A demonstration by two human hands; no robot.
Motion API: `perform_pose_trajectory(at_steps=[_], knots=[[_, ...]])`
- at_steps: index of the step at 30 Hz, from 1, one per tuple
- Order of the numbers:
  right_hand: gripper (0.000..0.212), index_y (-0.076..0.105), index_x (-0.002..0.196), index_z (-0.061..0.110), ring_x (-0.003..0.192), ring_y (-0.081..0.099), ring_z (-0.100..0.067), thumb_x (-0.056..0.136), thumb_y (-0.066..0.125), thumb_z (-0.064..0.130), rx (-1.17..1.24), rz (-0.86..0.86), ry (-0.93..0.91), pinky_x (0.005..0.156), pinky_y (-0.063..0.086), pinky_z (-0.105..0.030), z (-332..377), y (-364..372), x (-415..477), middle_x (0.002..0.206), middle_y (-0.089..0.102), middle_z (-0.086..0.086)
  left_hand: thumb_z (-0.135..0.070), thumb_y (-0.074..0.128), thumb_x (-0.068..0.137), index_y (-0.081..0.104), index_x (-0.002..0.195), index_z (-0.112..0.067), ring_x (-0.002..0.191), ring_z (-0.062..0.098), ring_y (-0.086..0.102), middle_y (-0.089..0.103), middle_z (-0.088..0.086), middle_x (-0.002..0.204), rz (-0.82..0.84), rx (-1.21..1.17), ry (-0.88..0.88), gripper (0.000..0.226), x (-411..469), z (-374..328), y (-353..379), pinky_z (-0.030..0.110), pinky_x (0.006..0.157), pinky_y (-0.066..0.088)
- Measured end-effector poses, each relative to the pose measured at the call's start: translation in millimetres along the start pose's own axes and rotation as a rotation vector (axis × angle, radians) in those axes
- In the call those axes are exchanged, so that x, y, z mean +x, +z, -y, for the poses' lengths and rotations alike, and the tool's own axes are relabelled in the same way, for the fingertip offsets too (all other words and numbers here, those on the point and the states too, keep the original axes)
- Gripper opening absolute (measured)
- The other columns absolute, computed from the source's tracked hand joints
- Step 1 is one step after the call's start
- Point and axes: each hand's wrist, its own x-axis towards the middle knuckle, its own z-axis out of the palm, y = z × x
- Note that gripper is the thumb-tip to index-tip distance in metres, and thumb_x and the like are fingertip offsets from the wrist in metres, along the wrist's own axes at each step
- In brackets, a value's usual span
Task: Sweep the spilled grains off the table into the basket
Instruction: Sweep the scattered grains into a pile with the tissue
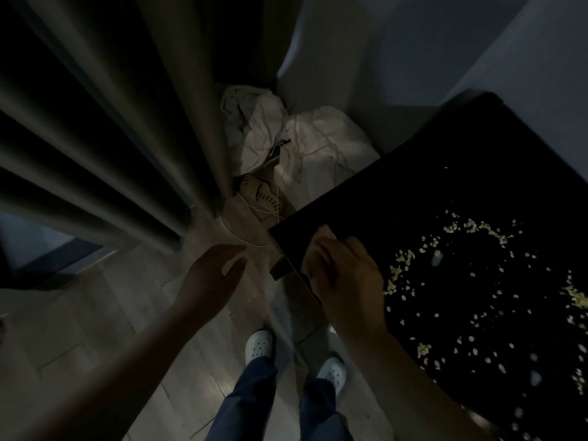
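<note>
Pale spilled grains [477,300] lie scattered over a black table [461,186] at the right, thickest in a curved line near the middle and along the right edge. My right hand [345,281] rests on the table's near left corner with its fingers curled over the edge. My left hand [211,275] hovers open over the floor, left of that corner, holding nothing. No basket shows in this dim view.
A long grey curtain [111,138] hangs at the left. White cloth bags [296,138] and cords [270,202] lie on the floor beyond the table corner. My feet in white shoes [259,343] stand on the wood floor [95,329] below.
</note>
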Motion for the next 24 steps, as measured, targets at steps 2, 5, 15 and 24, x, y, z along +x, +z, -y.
perform_pose_trajectory(at_steps=[2, 5, 15, 24], knots=[[0.023, 0.065, 0.11, 0.013, 0.075, 0.056, -0.02, 0.091, 0.057, 0.023, -0.007, -0.023, 0.013, 0.066, 0.045, -0.032, 16.5, 27.4, 12.4, 0.092, 0.058, -0.003, -0.032, 0.051, 0.095, 0.058, 0.126, -0.022, 0.101, 0.002, 0.053, 0.058, -0.006, 0.124, 0.003, 0.015, 0.015, 0.034, -2.6, 4.8, -7.5, 0.005, 0.074, 0.036], [0.032, 0.057, 0.118, 0.014, 0.091, 0.058, -0.027, 0.093, 0.047, 0.03, -0.031, 0.036, 0.066, 0.077, 0.048, -0.037, 22.6, 63.3, 20.7, 0.107, 0.057, -0.009, -0.028, 0.052, 0.095, 0.059, 0.125, -0.02, 0.103, 0.007, 0.055, 0.059, -0.003, 0.123, -0.023, 0.014, -0.002, 0.032, -5.6, 12.8, -23.1, 0.018, 0.081, 0.042], [0.037, 0.068, 0.117, 0.021, 0.114, 0.057, -0.017, 0.089, 0.051, 0.036, -0.116, -0.036, 0.069, 0.083, 0.031, -0.026, -33.9, 29.0, -49.5, 0.126, 0.062, -0.001, -0.026, 0.054, 0.094, 0.062, 0.12, -0.017, 0.106, 0.01, 0.057, 0.06, -0.002, 0.119, 0.008, -0.016, 0.104, 0.029, 9.2, -15.9, -17.8, 0.021, 0.086, 0.042], [0.033, 0.068, 0.116, 0.02, 0.085, 0.055, -0.011, 0.09, 0.053, 0.033, 0.013, -0.159, 0.241, 0.074, 0.045, -0.033, -42.8, -24.0, -63.8, 0.1, 0.062, 0.002, -0.04, 0.04, 0.089, 0.061, 0.12, -0.005, 0.112, 0.024, 0.057, 0.061, 0.01, 0.121, 0.098, 0.206, 0.431, 0.051, 31.1, -68.7, 10.0, 0.029, 0.096, 0.039]])
